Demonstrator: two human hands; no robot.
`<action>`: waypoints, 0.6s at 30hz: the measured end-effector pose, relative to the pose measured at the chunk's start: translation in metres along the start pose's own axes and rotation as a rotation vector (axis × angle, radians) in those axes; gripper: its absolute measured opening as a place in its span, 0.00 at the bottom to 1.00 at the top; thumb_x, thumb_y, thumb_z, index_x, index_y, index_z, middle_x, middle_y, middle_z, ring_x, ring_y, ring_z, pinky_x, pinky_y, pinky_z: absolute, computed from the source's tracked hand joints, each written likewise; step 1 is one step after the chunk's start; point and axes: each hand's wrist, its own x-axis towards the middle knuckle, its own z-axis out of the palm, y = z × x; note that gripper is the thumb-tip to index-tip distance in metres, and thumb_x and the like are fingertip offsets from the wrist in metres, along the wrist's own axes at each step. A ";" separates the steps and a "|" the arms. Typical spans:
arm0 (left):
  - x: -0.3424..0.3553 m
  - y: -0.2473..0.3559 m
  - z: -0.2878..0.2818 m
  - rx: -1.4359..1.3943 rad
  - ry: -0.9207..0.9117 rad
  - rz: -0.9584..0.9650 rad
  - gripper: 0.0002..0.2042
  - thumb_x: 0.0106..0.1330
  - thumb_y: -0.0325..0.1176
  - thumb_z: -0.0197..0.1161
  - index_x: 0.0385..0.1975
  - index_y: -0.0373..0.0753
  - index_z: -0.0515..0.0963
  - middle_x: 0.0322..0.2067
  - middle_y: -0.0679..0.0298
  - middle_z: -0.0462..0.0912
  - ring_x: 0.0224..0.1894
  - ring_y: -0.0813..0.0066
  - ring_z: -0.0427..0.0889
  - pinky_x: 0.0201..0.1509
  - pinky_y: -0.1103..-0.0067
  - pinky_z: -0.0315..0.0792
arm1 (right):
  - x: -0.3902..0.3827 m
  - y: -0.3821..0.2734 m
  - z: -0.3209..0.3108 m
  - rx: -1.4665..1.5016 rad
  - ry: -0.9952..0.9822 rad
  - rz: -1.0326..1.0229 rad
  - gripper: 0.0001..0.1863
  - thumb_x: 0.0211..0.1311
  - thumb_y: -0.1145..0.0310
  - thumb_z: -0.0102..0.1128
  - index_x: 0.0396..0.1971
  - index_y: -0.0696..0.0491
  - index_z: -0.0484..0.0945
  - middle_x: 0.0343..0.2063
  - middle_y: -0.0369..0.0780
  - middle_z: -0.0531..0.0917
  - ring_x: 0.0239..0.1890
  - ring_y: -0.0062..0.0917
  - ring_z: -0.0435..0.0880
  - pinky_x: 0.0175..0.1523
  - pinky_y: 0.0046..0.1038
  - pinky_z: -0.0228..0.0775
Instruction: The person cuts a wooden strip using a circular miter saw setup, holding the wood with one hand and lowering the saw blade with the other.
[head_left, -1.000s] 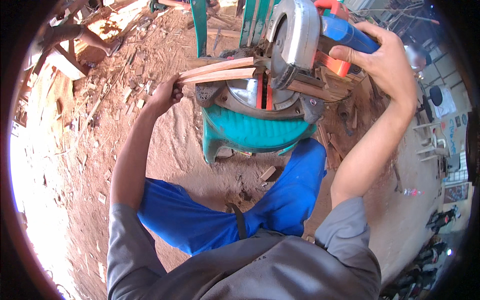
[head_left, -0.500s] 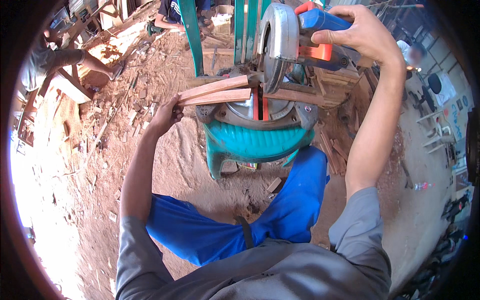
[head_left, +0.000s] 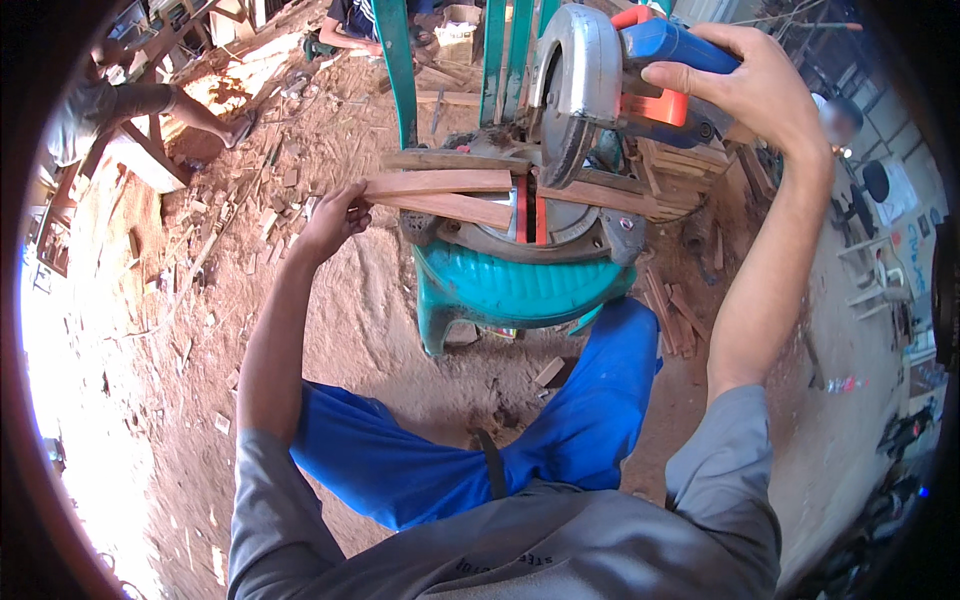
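Observation:
My left hand grips two pale reddish wooden strips by their outer ends. The strips spread apart over the saw's metal base, reaching close to the red-edged slot. My right hand is wrapped round the blue-and-orange handle of a mitre saw, whose silver-guarded head is raised above the base. Another wooden piece lies on the right side of the base. The saw rests on a green plastic chair, between and beyond my blue-trousered knees.
Offcuts and sawdust litter the dirt floor. Wooden pieces are piled right of the chair. A person is at a wooden structure on the left, another sits behind the chair, and a third is at far right. White chairs stand right.
My left hand has brought the strips down closer to the saw base, and their ends have spread farther apart. My right hand keeps its grip on the handle. The view has shifted slightly.

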 end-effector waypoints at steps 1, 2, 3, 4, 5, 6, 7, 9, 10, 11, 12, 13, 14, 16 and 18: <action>-0.001 0.000 0.001 0.013 0.034 0.007 0.15 0.74 0.46 0.61 0.40 0.38 0.75 0.32 0.65 0.74 0.33 0.77 0.73 0.36 0.79 0.70 | -0.002 0.000 0.000 0.007 0.003 0.006 0.30 0.52 0.42 0.76 0.39 0.55 0.86 0.26 0.35 0.81 0.29 0.20 0.77 0.39 0.27 0.70; -0.001 0.001 0.002 0.013 0.040 0.003 0.15 0.74 0.46 0.61 0.40 0.38 0.75 0.32 0.65 0.74 0.33 0.77 0.73 0.36 0.79 0.70 | -0.003 0.001 0.000 0.008 0.000 0.003 0.30 0.52 0.42 0.76 0.39 0.55 0.86 0.26 0.35 0.81 0.29 0.20 0.77 0.39 0.27 0.70; -0.001 0.001 0.003 0.018 0.051 -0.001 0.14 0.74 0.45 0.60 0.39 0.39 0.75 0.31 0.65 0.74 0.32 0.77 0.73 0.36 0.79 0.70 | -0.004 0.002 0.000 -0.006 -0.008 0.010 0.29 0.53 0.42 0.76 0.38 0.55 0.85 0.26 0.34 0.80 0.29 0.20 0.77 0.38 0.27 0.70; -0.002 0.002 0.004 0.016 0.046 0.000 0.14 0.74 0.45 0.59 0.39 0.40 0.75 0.31 0.65 0.74 0.31 0.77 0.73 0.35 0.80 0.69 | -0.004 0.003 0.000 -0.020 -0.017 0.017 0.29 0.54 0.42 0.75 0.38 0.55 0.85 0.25 0.34 0.80 0.29 0.20 0.77 0.38 0.27 0.70; -0.002 0.002 0.004 0.019 0.064 -0.012 0.14 0.74 0.45 0.59 0.39 0.40 0.75 0.31 0.65 0.74 0.31 0.77 0.73 0.35 0.80 0.69 | -0.003 0.005 0.001 -0.019 -0.023 0.017 0.29 0.54 0.42 0.75 0.38 0.55 0.85 0.25 0.34 0.80 0.29 0.20 0.77 0.38 0.27 0.70; -0.001 0.003 0.005 0.033 0.059 -0.014 0.14 0.75 0.45 0.59 0.39 0.40 0.75 0.30 0.65 0.74 0.30 0.77 0.73 0.34 0.80 0.69 | -0.002 0.007 0.001 0.002 -0.041 -0.003 0.28 0.55 0.42 0.74 0.37 0.55 0.85 0.25 0.33 0.79 0.28 0.19 0.76 0.37 0.27 0.70; -0.001 0.004 0.006 0.047 0.055 -0.014 0.14 0.75 0.45 0.58 0.39 0.40 0.75 0.30 0.66 0.74 0.30 0.77 0.73 0.34 0.80 0.69 | 0.001 0.009 0.001 0.023 -0.056 -0.023 0.28 0.56 0.42 0.74 0.36 0.55 0.84 0.24 0.32 0.79 0.28 0.19 0.75 0.36 0.27 0.69; -0.001 0.005 0.008 0.091 0.081 -0.009 0.15 0.75 0.46 0.57 0.41 0.39 0.76 0.30 0.65 0.76 0.28 0.77 0.73 0.32 0.80 0.69 | 0.012 0.012 -0.003 0.055 -0.139 -0.015 0.27 0.57 0.42 0.73 0.36 0.55 0.84 0.24 0.32 0.79 0.26 0.17 0.75 0.34 0.25 0.68; -0.002 0.006 0.009 0.113 0.064 -0.009 0.14 0.75 0.45 0.58 0.42 0.39 0.75 0.32 0.65 0.75 0.31 0.78 0.74 0.34 0.80 0.70 | 0.017 0.013 -0.004 0.089 -0.220 -0.003 0.26 0.58 0.42 0.72 0.35 0.54 0.84 0.24 0.31 0.78 0.25 0.16 0.74 0.32 0.24 0.67; -0.003 0.006 0.010 0.136 0.047 -0.011 0.14 0.75 0.44 0.58 0.43 0.39 0.75 0.34 0.64 0.75 0.33 0.78 0.74 0.35 0.81 0.70 | 0.019 0.012 -0.005 0.095 -0.224 -0.001 0.26 0.58 0.42 0.72 0.35 0.54 0.84 0.24 0.31 0.78 0.25 0.16 0.74 0.32 0.24 0.67; -0.004 0.006 0.011 0.140 0.048 -0.017 0.14 0.75 0.44 0.58 0.43 0.39 0.75 0.34 0.64 0.75 0.33 0.78 0.74 0.35 0.81 0.70 | 0.021 0.010 -0.006 0.145 -0.253 0.001 0.26 0.58 0.42 0.71 0.34 0.53 0.84 0.23 0.31 0.78 0.24 0.15 0.74 0.30 0.22 0.66; -0.004 0.006 0.012 0.157 0.043 0.006 0.14 0.76 0.44 0.58 0.44 0.38 0.75 0.35 0.64 0.76 0.33 0.77 0.74 0.35 0.81 0.70 | 0.022 0.007 -0.007 0.195 -0.281 0.002 0.25 0.59 0.42 0.71 0.33 0.53 0.85 0.23 0.30 0.78 0.22 0.13 0.74 0.28 0.21 0.64; -0.005 0.007 0.012 0.175 0.038 0.029 0.14 0.76 0.43 0.58 0.45 0.37 0.75 0.35 0.63 0.77 0.33 0.77 0.75 0.34 0.81 0.71 | 0.025 0.004 -0.016 0.056 -0.253 0.125 0.33 0.47 0.33 0.75 0.35 0.50 0.90 0.25 0.37 0.87 0.26 0.21 0.84 0.37 0.24 0.73; -0.007 0.009 0.011 0.141 0.044 -0.015 0.14 0.76 0.42 0.57 0.46 0.36 0.75 0.35 0.63 0.77 0.33 0.77 0.75 0.35 0.81 0.71 | 0.024 -0.005 -0.018 0.018 -0.295 0.218 0.32 0.47 0.32 0.73 0.31 0.50 0.89 0.22 0.35 0.85 0.23 0.20 0.82 0.33 0.24 0.71; -0.008 0.010 0.010 0.077 0.036 -0.025 0.14 0.76 0.41 0.58 0.48 0.36 0.75 0.35 0.63 0.77 0.33 0.76 0.76 0.37 0.80 0.74 | 0.021 -0.012 -0.020 -0.018 -0.334 0.307 0.32 0.48 0.31 0.72 0.27 0.50 0.88 0.19 0.34 0.84 0.20 0.18 0.80 0.28 0.25 0.68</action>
